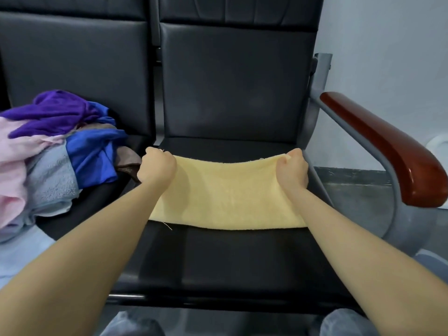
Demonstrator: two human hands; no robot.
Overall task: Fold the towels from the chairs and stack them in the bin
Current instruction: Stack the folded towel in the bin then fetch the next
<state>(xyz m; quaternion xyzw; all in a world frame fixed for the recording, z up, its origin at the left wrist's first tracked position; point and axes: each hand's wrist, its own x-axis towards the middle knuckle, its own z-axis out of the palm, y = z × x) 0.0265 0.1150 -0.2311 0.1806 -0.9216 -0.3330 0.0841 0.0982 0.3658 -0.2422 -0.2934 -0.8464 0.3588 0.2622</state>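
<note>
Head view looks down on two bare forearms reaching over the black seat of a padded chair. Fingers of the left hand are curled tight into a fist around the far left corner of a yellow towel, knuckles up, with the cloth pinched inside the fold of the fingers. Over on the other side, the right hand does the same at the far right corner, its fingers bent closed and its thumb pressed against the towel's edge. Between the two fists the far edge is pulled fairly taut, sagging slightly at the middle. Running left to right across the seat, the towel's long axis is roughly parallel to the chair back; the near edge lies on the cushion, while the far edge seems lifted a little, though how far off the seat cannot be told. A loose thread hangs from the near left corner. Left of this chair, the neighbouring seat holds a crumpled pile of towels in purple, pink, blue, pale grey-blue and brown. A red-brown armrest on a grey metal frame stands to the right.
</note>
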